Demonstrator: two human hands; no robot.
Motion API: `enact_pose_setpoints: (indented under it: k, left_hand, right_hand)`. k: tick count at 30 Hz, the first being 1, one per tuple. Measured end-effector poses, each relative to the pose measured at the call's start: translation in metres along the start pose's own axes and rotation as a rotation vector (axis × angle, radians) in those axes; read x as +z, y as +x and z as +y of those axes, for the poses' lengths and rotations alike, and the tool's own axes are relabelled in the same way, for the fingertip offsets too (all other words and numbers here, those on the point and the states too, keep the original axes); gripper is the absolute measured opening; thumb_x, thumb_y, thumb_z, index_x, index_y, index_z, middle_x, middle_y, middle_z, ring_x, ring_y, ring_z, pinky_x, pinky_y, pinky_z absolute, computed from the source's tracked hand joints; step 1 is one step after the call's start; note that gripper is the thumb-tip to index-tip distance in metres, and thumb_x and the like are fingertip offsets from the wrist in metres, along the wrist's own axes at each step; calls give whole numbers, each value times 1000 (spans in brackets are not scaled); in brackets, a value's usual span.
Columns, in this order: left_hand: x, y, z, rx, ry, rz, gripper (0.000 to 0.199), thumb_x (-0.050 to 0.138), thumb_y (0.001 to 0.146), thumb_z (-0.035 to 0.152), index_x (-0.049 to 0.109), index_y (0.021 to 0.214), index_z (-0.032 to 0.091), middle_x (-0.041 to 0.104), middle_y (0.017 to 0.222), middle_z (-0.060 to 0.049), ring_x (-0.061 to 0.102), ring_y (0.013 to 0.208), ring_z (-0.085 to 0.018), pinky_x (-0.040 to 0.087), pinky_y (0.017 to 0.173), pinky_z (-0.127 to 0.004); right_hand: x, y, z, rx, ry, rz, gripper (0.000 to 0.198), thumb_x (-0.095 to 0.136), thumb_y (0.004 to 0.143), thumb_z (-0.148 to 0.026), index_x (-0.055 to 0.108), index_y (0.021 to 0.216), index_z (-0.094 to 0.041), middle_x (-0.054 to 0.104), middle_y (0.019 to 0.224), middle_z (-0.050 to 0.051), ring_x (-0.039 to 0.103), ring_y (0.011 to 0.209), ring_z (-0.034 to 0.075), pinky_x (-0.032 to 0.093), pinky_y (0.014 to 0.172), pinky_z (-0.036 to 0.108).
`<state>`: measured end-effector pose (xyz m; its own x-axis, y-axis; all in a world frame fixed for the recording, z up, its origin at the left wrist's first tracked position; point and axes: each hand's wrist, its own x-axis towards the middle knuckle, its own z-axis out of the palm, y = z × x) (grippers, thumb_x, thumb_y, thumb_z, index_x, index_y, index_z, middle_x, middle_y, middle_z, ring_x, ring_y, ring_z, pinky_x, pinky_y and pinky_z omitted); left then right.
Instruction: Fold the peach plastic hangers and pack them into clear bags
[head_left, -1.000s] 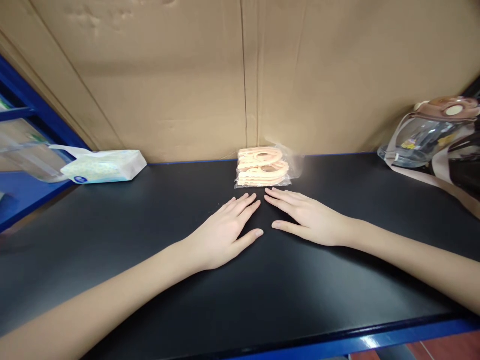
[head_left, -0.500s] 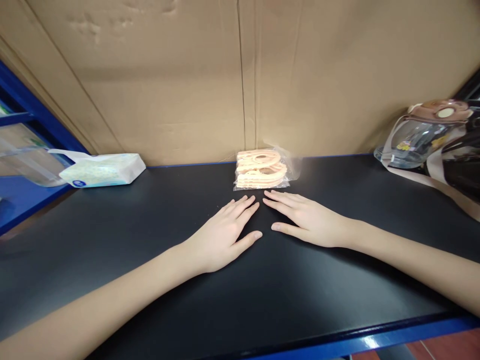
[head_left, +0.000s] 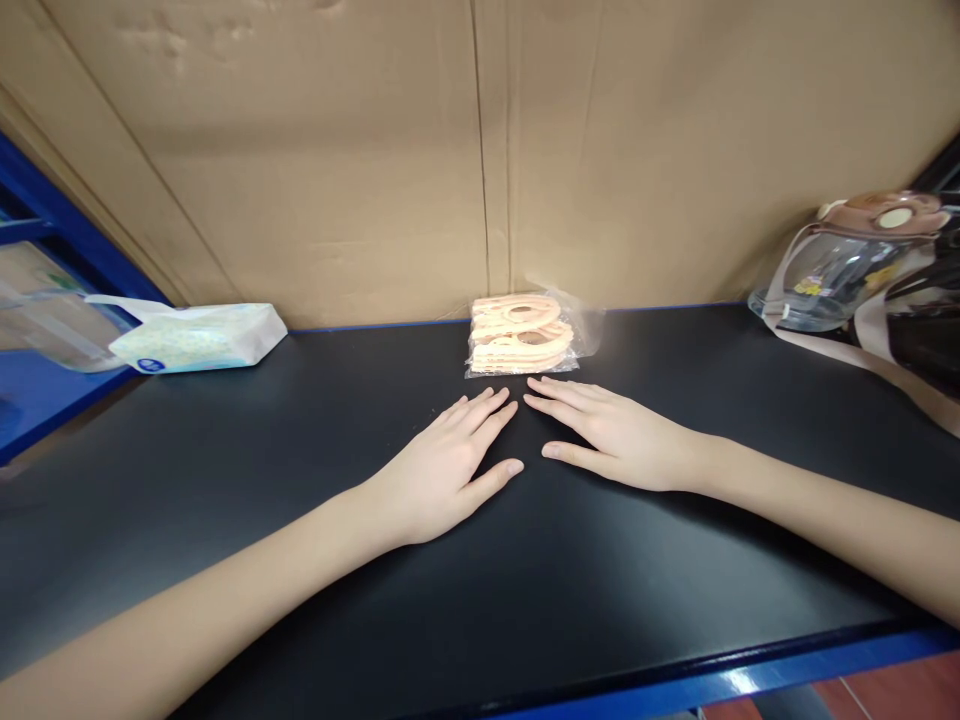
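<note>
My left hand (head_left: pixel 446 465) lies flat on the black tabletop (head_left: pixel 525 590), palm down, thumb spread from the fingers. Facing it from the right, my right hand (head_left: pixel 600 432) rests the same way, fingers pointing inward. Neither hand holds anything, and a small gap separates their fingertips. Just beyond the fingertips sits a clear plastic bag (head_left: pixel 589 330) of peach-coloured plastic pieces (head_left: pixel 517 335) with oval openings, stacked together; what kind they are I cannot tell. Both hands are apart from the bag.
At the back left lies a soft tissue pack (head_left: pixel 199 338) with a tissue pulled out. A clear water bottle (head_left: pixel 832 280) with a brown lid and strap stands at the back right, beside a dark object. Cardboard (head_left: pixel 337 150) walls off the back. A blue edge (head_left: pixel 735 683) runs along the front.
The view has shifted very slightly. Both hands and the bag stay in place on the table.
</note>
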<state>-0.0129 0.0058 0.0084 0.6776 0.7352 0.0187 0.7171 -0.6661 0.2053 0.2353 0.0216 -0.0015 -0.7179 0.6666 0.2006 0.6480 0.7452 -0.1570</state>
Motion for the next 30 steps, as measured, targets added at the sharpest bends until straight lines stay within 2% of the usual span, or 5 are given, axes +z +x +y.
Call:
enact_pose_setpoints:
  k: [11,14,17,23,30]
  left_hand:
    - [-1,-1,3,12,1,30,64,33,100,51,35,150,11,31,158,-16,27,147,-30,26,118,-51]
    - [-8,5,0,-41,-100,201,39,44,97,41,60,123,18,61,130,-12,57,118,-29,45,99,-43]
    - [-24,26,-15,-139,-217,352,18,47,94,28,64,94,20,65,87,-3,61,80,-21,46,75,-34]
    - [-53,90,-66,-379,-449,484,12,52,95,21,62,100,16,64,86,-2,60,73,-14,49,75,-31]
    - [-42,124,-80,-596,-746,417,33,59,95,35,59,122,16,61,121,-10,63,103,-22,55,87,-43]
  right_hand:
    - [1,-1,-1,-1,-15,23,64,37,99,-55,45,146,-11,39,154,17,36,143,30,34,115,53]
    - [-5,3,-5,-69,-63,80,52,42,99,-47,55,137,-14,54,144,16,50,133,30,42,108,52]
    - [-19,18,-7,-175,-142,156,37,42,99,-33,61,127,-17,63,132,13,58,122,27,45,105,48]
    - [-56,62,39,419,-73,195,34,48,89,-19,60,120,-13,71,106,20,65,104,37,50,88,54]
    - [-60,86,102,639,358,3,22,58,86,-28,70,100,-15,76,81,12,73,70,26,62,65,42]
